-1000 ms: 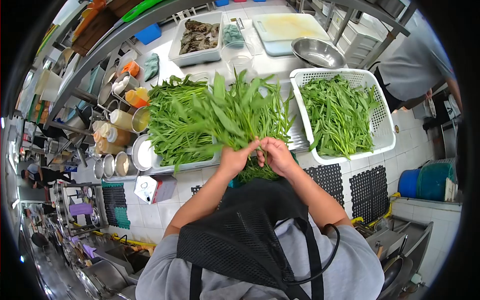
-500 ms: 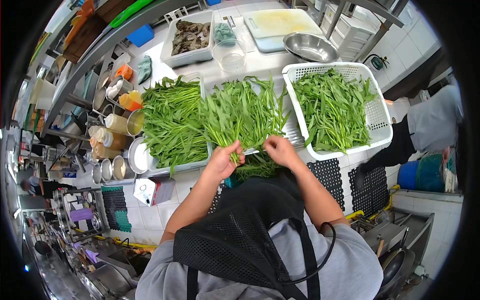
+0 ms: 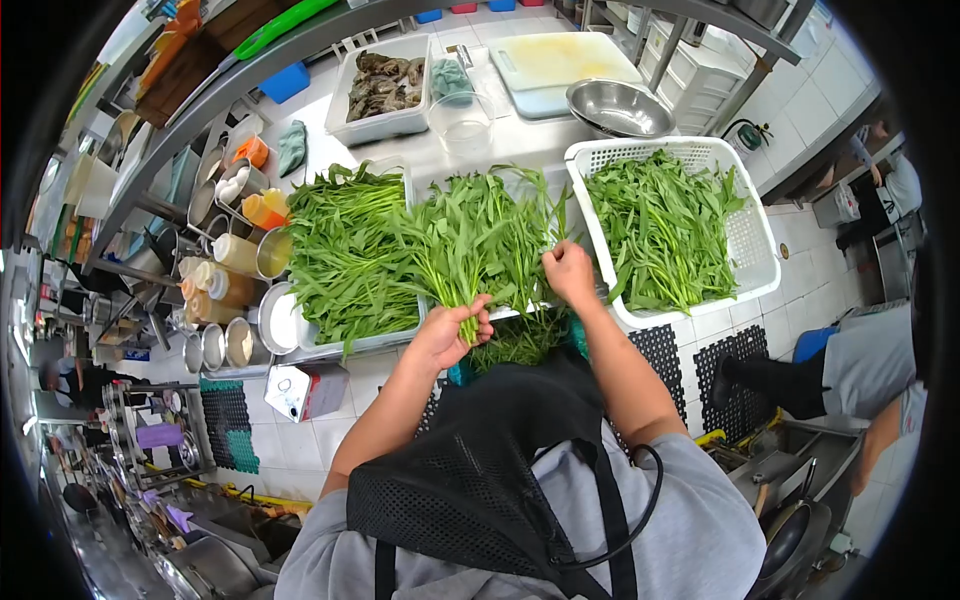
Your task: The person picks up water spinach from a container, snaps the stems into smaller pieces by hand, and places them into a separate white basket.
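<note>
My left hand (image 3: 455, 332) is closed around the stem ends of a bunch of water spinach (image 3: 455, 240), whose leaves fan out away from me. My right hand (image 3: 568, 272) has its fingers curled together at the right edge of the leaves; what they pinch, if anything, is hidden. More water spinach fills a clear plastic tub (image 3: 370, 338) on the left. On the right, a white perforated basket (image 3: 757, 245) holds loose stems of the same greens. Below my hands, green trimmings (image 3: 520, 340) lie in a teal-lined container, partly hidden by my apron.
At the back stand a tub of shrimp (image 3: 380, 128), a clear round container (image 3: 462, 122), cutting boards (image 3: 560, 60) and a steel bowl (image 3: 620, 107). Sauce bottles (image 3: 235, 252) and metal pots line the left side. Another person (image 3: 870, 360) is at the right.
My right hand has moved up and away from me, toward the leaves. My left hand has shifted slightly toward me with the bunch. The person at right has moved closer to the stove.
</note>
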The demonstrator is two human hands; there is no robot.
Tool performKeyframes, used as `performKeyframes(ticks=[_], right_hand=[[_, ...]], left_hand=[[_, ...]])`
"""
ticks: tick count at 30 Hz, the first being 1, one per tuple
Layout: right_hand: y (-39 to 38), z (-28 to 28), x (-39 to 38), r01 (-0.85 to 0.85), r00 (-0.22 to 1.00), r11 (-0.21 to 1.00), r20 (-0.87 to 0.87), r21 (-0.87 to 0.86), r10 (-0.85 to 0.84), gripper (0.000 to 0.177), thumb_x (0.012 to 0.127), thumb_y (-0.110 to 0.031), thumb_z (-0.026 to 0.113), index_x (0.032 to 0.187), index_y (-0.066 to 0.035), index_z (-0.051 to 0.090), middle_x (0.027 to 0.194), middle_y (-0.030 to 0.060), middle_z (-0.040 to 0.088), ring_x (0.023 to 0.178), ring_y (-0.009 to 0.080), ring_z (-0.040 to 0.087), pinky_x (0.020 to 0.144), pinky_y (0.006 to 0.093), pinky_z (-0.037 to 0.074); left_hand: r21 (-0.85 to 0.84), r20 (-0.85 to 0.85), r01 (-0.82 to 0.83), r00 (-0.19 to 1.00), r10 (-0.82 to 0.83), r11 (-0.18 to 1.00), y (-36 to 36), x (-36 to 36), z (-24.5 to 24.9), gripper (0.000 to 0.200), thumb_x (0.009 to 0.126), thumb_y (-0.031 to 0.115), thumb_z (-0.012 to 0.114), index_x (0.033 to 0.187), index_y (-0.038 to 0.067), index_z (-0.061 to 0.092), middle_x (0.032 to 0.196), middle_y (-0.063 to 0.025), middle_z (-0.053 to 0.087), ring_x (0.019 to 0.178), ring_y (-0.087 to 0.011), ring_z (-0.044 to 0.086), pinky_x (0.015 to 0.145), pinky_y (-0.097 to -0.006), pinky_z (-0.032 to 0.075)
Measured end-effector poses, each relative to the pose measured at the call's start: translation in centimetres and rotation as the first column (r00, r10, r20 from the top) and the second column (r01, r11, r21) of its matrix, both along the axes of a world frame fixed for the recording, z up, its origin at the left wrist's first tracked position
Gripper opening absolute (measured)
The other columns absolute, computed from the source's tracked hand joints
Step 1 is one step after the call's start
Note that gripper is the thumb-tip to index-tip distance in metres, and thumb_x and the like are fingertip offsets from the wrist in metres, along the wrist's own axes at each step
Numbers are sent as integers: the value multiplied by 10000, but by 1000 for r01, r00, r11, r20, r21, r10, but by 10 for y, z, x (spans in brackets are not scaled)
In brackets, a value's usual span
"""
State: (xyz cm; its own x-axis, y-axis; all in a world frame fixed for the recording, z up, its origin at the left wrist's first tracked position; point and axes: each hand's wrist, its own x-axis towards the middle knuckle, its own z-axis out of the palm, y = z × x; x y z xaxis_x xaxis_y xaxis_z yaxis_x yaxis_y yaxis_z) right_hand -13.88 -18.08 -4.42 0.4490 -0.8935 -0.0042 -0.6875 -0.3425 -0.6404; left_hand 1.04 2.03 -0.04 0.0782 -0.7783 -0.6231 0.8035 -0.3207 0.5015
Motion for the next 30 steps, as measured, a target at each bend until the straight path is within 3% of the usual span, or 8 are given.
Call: performKeyframes(ticks=[3,9,20,24,27,28,29,30], right_hand=[[-2,11,1,-208,794,750,556,628,-245,101,836,-45,632,913,-16,572,849,68,620,749,115,589,651,269,488],[33,32,-6,-612,510,425,744,667,-433,281,838,-72,676,1091,-19,566,865,37,637,746,104,592,680,248,477],[45,54,0,-543,775,771,554,333,306,212,858,-70,633,1056,4,649,894,70,684,780,107,631,699,253,500],[26,33,-5,-360,827,907,525,218,202,254,839,-108,619,1061,14,629,931,138,665,823,201,639,747,308,500],[5,6,-10,27,948,995,317,-99,6,287,790,-112,609,1015,51,539,909,209,589,884,365,580,794,424,475],[2,0,-13,27,949,995,317,-100,6,287,790,-112,609,1015,51,539,909,209,589,884,365,580,794,424,475],[0,-7,-15,25,991,985,135,-170,-2,277,791,-117,609,999,52,536,937,222,583,911,365,577,789,426,470],[-2,-14,-16,9,999,971,-50,-238,-22,269,793,-122,610,982,54,532,965,235,577,937,365,574,783,429,466]], left_hand=[[-278,92,-29,994,57,960,-1,1,3,338,914,141,583,1217,17,497,889,-93,640,793,-221,642,720,-339,506],[-236,207,-119,964,169,965,-19,-9,10,207,900,122,609,1076,29,550,874,-79,640,814,-226,653,705,-326,489],[-212,446,-80,879,169,974,-44,-17,-8,234,831,86,694,1031,11,598,907,-49,643,772,-162,613,648,-297,488],[-231,455,-148,857,241,962,-43,-13,23,188,827,91,686,976,-9,631,914,-63,662,794,-171,620,686,-286,489],[-208,978,172,3,210,963,-35,-8,28,194,909,186,597,1011,21,608,917,-73,649,846,-183,620,741,-313,495],[-208,978,172,4,211,963,-34,-3,19,194,909,186,597,1011,21,608,917,-73,649,846,-183,620,741,-313,495],[-492,659,68,680,321,868,-32,1,10,211,916,201,590,1032,24,591,906,-75,641,832,-189,620,743,-321,494],[-610,-33,-209,970,239,765,-32,5,-3,229,924,216,583,1053,27,573,896,-76,634,818,-194,620,745,-329,493]])
